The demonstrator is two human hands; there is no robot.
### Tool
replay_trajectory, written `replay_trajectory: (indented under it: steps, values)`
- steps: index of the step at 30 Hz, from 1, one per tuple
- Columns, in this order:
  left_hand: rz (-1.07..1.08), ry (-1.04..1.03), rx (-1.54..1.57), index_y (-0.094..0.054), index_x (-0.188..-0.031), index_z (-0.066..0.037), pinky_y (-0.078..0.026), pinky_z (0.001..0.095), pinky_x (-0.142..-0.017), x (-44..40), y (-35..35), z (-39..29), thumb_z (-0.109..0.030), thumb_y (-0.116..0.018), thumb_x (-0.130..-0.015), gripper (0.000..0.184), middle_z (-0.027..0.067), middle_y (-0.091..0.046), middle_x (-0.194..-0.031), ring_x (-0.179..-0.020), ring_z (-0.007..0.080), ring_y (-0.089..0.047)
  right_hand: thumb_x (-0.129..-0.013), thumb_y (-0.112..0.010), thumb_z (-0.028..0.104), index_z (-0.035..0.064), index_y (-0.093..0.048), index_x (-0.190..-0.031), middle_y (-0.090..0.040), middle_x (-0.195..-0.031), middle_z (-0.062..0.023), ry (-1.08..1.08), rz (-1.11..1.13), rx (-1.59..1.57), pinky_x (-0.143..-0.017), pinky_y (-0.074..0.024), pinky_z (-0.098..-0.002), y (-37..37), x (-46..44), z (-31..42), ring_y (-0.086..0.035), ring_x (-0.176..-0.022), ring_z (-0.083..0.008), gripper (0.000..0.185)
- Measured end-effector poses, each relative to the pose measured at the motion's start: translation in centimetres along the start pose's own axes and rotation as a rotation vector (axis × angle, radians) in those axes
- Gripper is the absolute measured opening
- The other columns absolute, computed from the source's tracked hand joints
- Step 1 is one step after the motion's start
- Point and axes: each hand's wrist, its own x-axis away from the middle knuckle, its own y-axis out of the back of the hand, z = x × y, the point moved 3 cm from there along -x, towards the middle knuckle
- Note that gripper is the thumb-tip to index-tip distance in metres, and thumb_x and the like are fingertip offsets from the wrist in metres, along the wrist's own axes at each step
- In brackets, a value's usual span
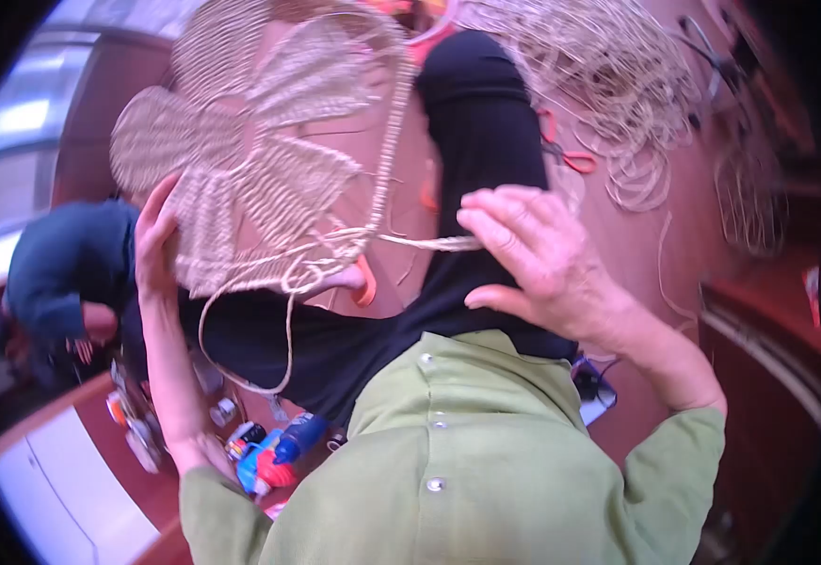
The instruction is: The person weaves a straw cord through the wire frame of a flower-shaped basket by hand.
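Observation:
A woven straw-coloured piece (288, 184) with petal-shaped panels and a cord-wrapped curved rim lies across my lap. My left hand (156, 240) grips its left edge, the far fingers partly hidden behind the weave. From a knot at the near right corner of the rim, a twisted cord (429, 244) runs taut to my right hand (528, 250). The right fingers are bent over this cord above my black-trousered leg, with the thumb held apart; the cord's course under the palm is hidden. A loose loop of cord (288, 353) hangs from the same corner over my other leg.
A large tangled heap of cord (608, 75) covers the floor at the upper right, with red-handled scissors (575, 160) beside it. Another person (72, 268) in dark clothing bends at the left. A blue bottle (299, 436) and small items lie below my left arm.

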Motion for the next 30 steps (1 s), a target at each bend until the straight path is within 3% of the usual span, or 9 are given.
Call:
replay_trajectory:
  steps: [4,5,8,9,16,21,24,26,30]
  values:
    - [0.146,0.162,0.067,-0.051,-0.149,0.004,-0.051,0.0324,-0.106,-1.4,0.0,-0.4,-0.013,-0.067,-0.09,0.063,0.0158,-0.065,-0.137,-0.123,0.0217,-0.066,-0.082,-0.083,0.029,0.0003,-0.055,-0.136,-0.066,-0.112,-0.0136,-0.066,0.154,-0.131,-0.085,-0.053,-0.0419,-5.6,-2.6,3.0,-0.065,-0.099,-0.0294,0.067]
    - [0.191,0.164,0.06,-0.053,-0.147,0.004,-0.053,0.0307,-0.104,-1.7,-0.2,0.1,-0.014,-0.068,-0.09,0.062,0.014,-0.066,-0.136,-0.119,0.0201,-0.067,-0.086,-0.08,0.019,0.0028,-0.062,-0.122,-0.066,-0.098,-0.0121,-0.13,0.192,-0.202,-0.071,-0.0547,-0.0397,-6.5,-3.0,3.6,-0.068,-0.085,-0.0295,0.043]
    - [0.331,0.201,-0.002,-0.055,-0.146,0.003,-0.053,0.0304,-0.104,-2.6,-2.4,1.7,-0.015,-0.07,-0.09,0.061,0.0128,-0.066,-0.135,-0.118,0.0186,-0.067,-0.09,-0.077,0.013,0.0044,-0.065,-0.106,-0.062,-0.087,-0.0106,-0.118,0.251,-0.19,-0.064,-0.053,-0.0416,-7.9,-1.7,3.4,-0.067,-0.079,-0.0292,0.021]
    - [0.342,0.219,0.074,-0.057,-0.144,0.002,-0.054,0.03,-0.102,-3.1,-2.6,2.2,-0.016,-0.071,-0.091,0.058,0.0123,-0.067,-0.133,-0.115,0.0174,-0.068,-0.092,-0.074,0.012,0.0045,-0.062,-0.089,-0.06,-0.079,-0.0095,-0.09,0.182,-0.196,-0.06,-0.0515,-0.0422,-7.6,-1.8,3.7,-0.066,-0.071,-0.0289,0.015]
    - [0.157,0.261,0.098,-0.06,-0.141,-0.001,-0.06,0.0279,-0.091,-2.8,-2.9,3.8,-0.01,-0.073,-0.095,0.048,0.0128,-0.072,-0.121,-0.105,0.0162,-0.072,-0.095,-0.071,0.02,0.0076,-0.055,-0.084,-0.057,-0.067,-0.0076,0.014,0.223,-0.121,-0.054,-0.0516,-0.0404,-5.3,-1.2,3.0,-0.066,-0.063,-0.0285,0.024]
    - [-0.15,-0.102,-0.441,-0.066,-0.133,0.002,-0.054,0.0263,-0.093,-0.4,-1.8,2.5,-0.011,-0.072,-0.097,0.039,0.007,-0.072,-0.121,-0.103,0.0149,-0.069,-0.092,-0.075,0.016,0.0086,-0.053,-0.077,-0.054,-0.064,-0.0065,-0.075,0.291,-0.054,-0.05,-0.0484,-0.0399,-1.6,2.7,1.1,-0.062,-0.057,-0.0257,0.026]
    - [-0.386,-0.201,-0.416,-0.073,-0.117,0.003,-0.055,0.0268,-0.087,4.2,-2.5,0.1,-0.01,-0.075,-0.095,0.026,0.0072,-0.075,-0.106,-0.094,0.0143,-0.069,-0.089,-0.076,0.014,0.008,-0.052,-0.075,-0.054,-0.065,-0.0065,-0.123,0.312,0.043,-0.051,-0.0472,-0.0401,0.4,4.6,-0.3,-0.06,-0.056,-0.0258,0.029]
    - [-0.503,-0.315,-0.679,-0.075,-0.104,0.002,-0.054,0.0277,-0.079,8.4,-3.7,-1.7,-0.006,-0.076,-0.092,0.014,0.0069,-0.074,-0.098,-0.087,0.0126,-0.068,-0.088,-0.077,0.014,0.0076,-0.051,-0.075,-0.055,-0.066,-0.0067,-0.124,0.347,0.092,-0.052,-0.0467,-0.04,0.5,5.4,-0.7,-0.059,-0.056,-0.0258,0.03]
    - [-0.139,-0.481,-0.768,-0.074,-0.099,0.0,-0.054,0.0333,-0.078,13.4,-11.6,-1.1,-0.001,-0.078,-0.082,0.017,0.0095,-0.072,-0.093,-0.088,0.0213,-0.068,-0.085,-0.08,0.016,0.0047,-0.059,-0.08,-0.058,-0.076,-0.0092,-0.187,0.271,-0.004,-0.06,-0.0485,-0.041,1.0,3.7,-1.8,-0.061,-0.069,-0.0285,0.025]
